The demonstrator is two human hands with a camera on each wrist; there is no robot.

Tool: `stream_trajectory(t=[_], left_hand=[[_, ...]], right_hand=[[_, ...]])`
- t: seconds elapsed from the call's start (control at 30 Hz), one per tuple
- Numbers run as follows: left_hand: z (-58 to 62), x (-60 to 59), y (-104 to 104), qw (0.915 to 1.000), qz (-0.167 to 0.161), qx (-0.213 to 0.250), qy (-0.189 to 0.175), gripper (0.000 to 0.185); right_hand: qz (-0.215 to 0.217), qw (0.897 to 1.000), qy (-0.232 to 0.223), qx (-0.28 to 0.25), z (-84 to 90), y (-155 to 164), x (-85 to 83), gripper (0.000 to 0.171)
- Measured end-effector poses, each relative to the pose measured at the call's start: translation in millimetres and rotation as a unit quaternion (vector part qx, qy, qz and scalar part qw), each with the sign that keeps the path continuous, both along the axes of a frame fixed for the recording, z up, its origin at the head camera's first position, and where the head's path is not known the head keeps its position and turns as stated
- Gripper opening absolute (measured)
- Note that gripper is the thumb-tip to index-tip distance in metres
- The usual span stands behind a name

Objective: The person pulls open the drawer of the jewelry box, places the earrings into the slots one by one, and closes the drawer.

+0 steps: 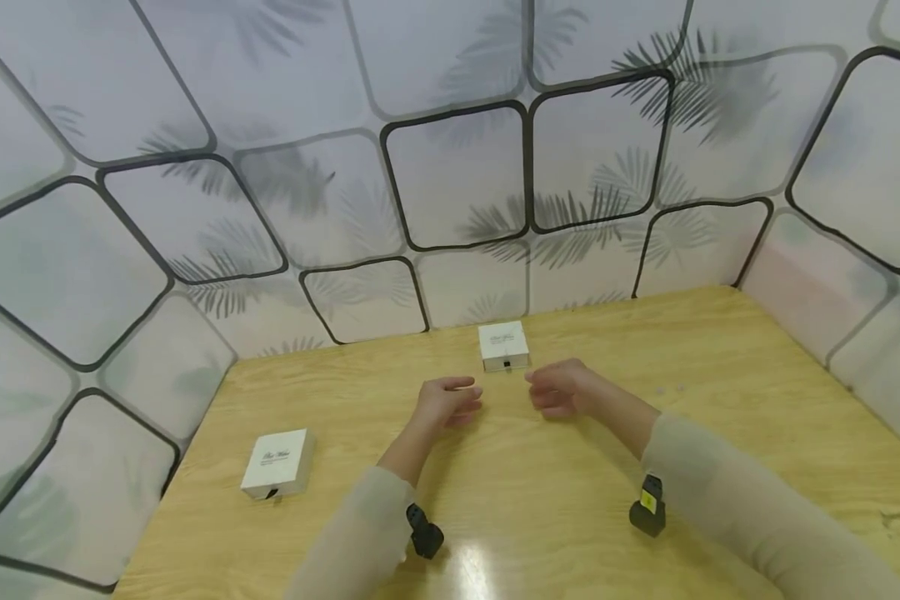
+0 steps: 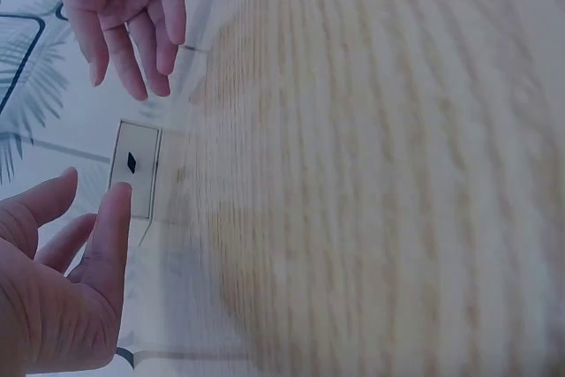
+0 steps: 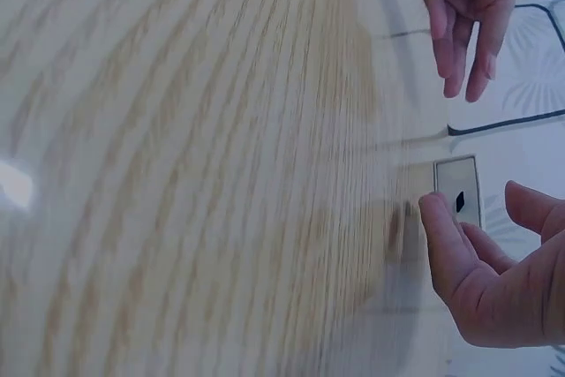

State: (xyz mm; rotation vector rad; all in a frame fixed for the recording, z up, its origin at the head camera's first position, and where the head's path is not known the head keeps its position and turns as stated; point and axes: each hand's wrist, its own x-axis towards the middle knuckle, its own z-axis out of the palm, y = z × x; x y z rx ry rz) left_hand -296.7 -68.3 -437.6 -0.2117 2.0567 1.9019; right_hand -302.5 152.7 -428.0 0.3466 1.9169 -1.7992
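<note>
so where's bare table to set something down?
Table: widest bare patch lies between the right sleeve and right wall, bar two tiny pale spots. Another lies between the left box and left hand. Crowded: just before the far box, where left hand and right hand face each other.

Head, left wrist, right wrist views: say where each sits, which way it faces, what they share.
Head: on the head, facing forward and down at the table, back box, left box; left hand, right hand, sleeves show.
Left wrist: on that wrist, facing across the table; left hand nearest, right hand beyond.
Right wrist: on that wrist, facing likewise; right hand nearest, left beyond.
Both wrist views share the back box.
</note>
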Motion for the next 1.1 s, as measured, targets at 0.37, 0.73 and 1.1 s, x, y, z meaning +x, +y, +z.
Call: stream_trajectory(t=[0.37,0.73,1.1], left_hand=[[4.8,12.9,-18,0.9994,-0.026,-0.012,0.021,0.04],[3.1,26.1,-49,0.9992,-0.019,-0.018,0.03,0.038],[15.0,39.1,-86,0.9975,0.006,-0.058,0.04,0.038]], right_hand=[[0.011,0.999,-0.01,-0.039,-1.7,-7,6.5,0.049],[0.022,0.999,0.002,-0.039,-5.2,-25,10.7,0.047],[0.014,0.999,0.0,-0.048,-1.4,-47,10.3,0.045]])
